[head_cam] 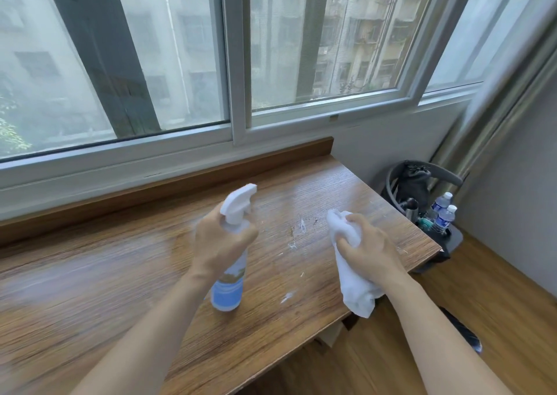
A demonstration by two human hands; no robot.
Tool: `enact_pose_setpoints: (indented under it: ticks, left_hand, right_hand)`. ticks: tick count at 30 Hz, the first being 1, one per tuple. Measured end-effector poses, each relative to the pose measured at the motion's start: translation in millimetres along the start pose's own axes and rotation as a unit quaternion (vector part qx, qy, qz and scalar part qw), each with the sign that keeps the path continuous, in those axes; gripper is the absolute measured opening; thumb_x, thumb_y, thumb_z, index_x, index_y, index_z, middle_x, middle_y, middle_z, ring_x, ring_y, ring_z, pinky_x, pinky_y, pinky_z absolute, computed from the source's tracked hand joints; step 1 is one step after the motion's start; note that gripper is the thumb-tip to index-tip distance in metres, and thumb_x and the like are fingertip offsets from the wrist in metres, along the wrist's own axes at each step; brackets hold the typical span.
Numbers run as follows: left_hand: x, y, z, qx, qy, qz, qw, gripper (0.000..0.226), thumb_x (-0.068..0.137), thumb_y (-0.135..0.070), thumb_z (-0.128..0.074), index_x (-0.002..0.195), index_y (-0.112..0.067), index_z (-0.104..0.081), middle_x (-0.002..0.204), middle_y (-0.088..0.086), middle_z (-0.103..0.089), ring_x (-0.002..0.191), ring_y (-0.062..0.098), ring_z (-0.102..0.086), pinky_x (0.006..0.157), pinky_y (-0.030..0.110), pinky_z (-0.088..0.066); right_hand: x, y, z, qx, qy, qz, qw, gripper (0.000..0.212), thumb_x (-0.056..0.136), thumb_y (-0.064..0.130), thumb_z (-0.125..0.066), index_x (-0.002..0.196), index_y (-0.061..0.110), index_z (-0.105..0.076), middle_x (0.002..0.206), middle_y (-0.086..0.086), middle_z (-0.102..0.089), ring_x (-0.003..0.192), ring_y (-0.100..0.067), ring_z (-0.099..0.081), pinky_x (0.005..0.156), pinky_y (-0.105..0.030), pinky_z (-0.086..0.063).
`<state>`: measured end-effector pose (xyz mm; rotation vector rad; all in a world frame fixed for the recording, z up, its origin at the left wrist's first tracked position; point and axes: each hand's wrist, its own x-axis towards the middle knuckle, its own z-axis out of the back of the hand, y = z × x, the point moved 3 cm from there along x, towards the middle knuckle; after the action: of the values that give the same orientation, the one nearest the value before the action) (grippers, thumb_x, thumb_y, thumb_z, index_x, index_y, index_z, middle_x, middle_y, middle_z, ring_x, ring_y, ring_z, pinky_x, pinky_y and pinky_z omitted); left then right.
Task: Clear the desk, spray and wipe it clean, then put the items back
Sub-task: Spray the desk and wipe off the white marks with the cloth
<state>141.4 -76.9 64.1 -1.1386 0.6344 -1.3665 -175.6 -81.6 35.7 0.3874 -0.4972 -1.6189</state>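
My left hand (221, 244) grips the neck of a spray bottle (230, 286) with a white trigger head and a blue label, held above the middle of the wooden desk (105, 274), nozzle pointing away toward the window. My right hand (366, 250) holds a bunched white cloth (354, 292) above the desk's right part, its loose end hanging down toward the front edge. Small white spots and smears (303, 225) mark the wood between the two hands.
A window with a white frame (238, 63) runs along the desk's far edge, behind a raised wooden lip. To the right of the desk, a dark chair (422, 189) holds a bag and two water bottles (443, 213). Wood floor lies at the lower right.
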Motion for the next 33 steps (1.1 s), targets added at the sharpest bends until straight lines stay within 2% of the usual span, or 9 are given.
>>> enact_pose_setpoints:
  ticks: [3,6,11,13,15,17,20,25,33]
  left_hand:
    - [5,2,-2,-0.017,-0.078,-0.011,0.997,0.031,0.074,-0.022,-0.080,0.099,-0.035,-0.069,0.079,-0.008,-0.070,0.072,0.017,-0.067,0.070,0.047,-0.060]
    - [12,6,-8,-0.012,-0.120,-0.025,0.992,0.037,0.078,-0.011,-0.082,0.107,-0.031,-0.069,0.088,-0.007,-0.070,0.079,0.016,-0.067,0.076,0.043,-0.060]
    - [26,11,-17,-0.014,-0.178,-0.013,0.984,0.038,0.075,-0.026,-0.076,0.112,-0.021,-0.072,0.094,-0.009,-0.073,0.085,0.014,-0.068,0.079,0.032,-0.058]
    - [29,11,-21,-0.012,-0.189,-0.010,0.982,0.039,0.075,-0.027,-0.075,0.113,-0.021,-0.071,0.093,-0.008,-0.072,0.086,0.015,-0.069,0.079,0.033,-0.059]
    - [33,11,-24,-0.013,-0.194,-0.003,0.981,0.039,0.076,-0.023,-0.077,0.115,-0.019,-0.072,0.095,-0.005,-0.073,0.088,0.017,-0.070,0.081,0.039,-0.061]
    - [33,12,-27,-0.010,-0.198,0.000,0.980,0.040,0.077,-0.021,-0.078,0.116,-0.017,-0.072,0.098,-0.004,-0.074,0.092,0.020,-0.071,0.084,0.044,-0.061]
    - [32,15,-29,0.000,-0.207,0.006,0.978,0.039,0.077,-0.023,-0.077,0.115,-0.017,-0.073,0.101,-0.002,-0.075,0.093,0.022,-0.071,0.086,0.050,-0.060]
    - [32,22,-30,0.000,-0.250,0.018,0.968,0.041,0.076,-0.033,-0.075,0.112,-0.014,-0.072,0.098,0.005,-0.073,0.092,0.030,-0.070,0.084,0.054,-0.058]
    - [29,23,-35,0.006,-0.244,0.011,0.970,0.034,0.078,-0.022,-0.076,0.111,-0.015,-0.073,0.097,0.002,-0.073,0.090,0.028,-0.070,0.082,0.052,-0.058]
  right_hand:
    - [17,11,2,-0.008,0.013,0.035,0.999,0.042,0.095,0.050,-0.056,0.135,0.039,-0.049,0.110,0.002,-0.061,0.098,-0.019,-0.054,0.078,-0.036,-0.043]
    - [55,14,-1,0.006,0.036,0.072,0.997,0.040,0.093,0.048,-0.058,0.133,0.043,-0.057,0.112,0.001,-0.065,0.105,-0.020,-0.058,0.084,-0.037,-0.047]
    - [140,21,-25,-0.066,0.078,0.124,0.987,0.039,0.092,0.048,-0.056,0.130,0.050,-0.059,0.100,-0.003,-0.061,0.100,-0.027,-0.060,0.077,-0.036,-0.045]
    - [165,28,-42,-0.115,0.101,0.158,0.975,0.037,0.096,0.047,-0.054,0.132,0.051,-0.057,0.105,-0.004,-0.058,0.106,-0.028,-0.056,0.083,-0.038,-0.045]
    - [184,30,-63,-0.182,0.115,0.197,0.956,0.038,0.098,0.052,-0.050,0.136,0.053,-0.053,0.124,-0.005,-0.057,0.118,-0.031,-0.051,0.094,-0.043,-0.042]
    - [191,25,-84,-0.225,0.141,0.213,0.940,0.045,0.099,0.059,-0.042,0.144,0.053,-0.042,0.144,-0.006,-0.045,0.125,-0.035,-0.044,0.100,-0.048,-0.036]
    - [191,16,-99,-0.250,0.112,0.251,0.928,0.054,0.096,0.062,-0.035,0.147,0.047,-0.035,0.138,-0.011,-0.046,0.116,-0.037,-0.047,0.095,-0.048,-0.039]
    - [201,19,-108,-0.244,0.088,0.199,0.945,0.053,0.096,0.060,-0.036,0.143,0.035,-0.036,0.119,-0.013,-0.052,0.107,-0.036,-0.050,0.086,-0.045,-0.041]
    - [172,39,-121,-0.201,0.111,0.108,0.967,0.041,0.101,0.052,-0.035,0.132,0.027,-0.044,0.115,-0.015,-0.052,0.092,-0.032,-0.051,0.073,-0.038,-0.040]
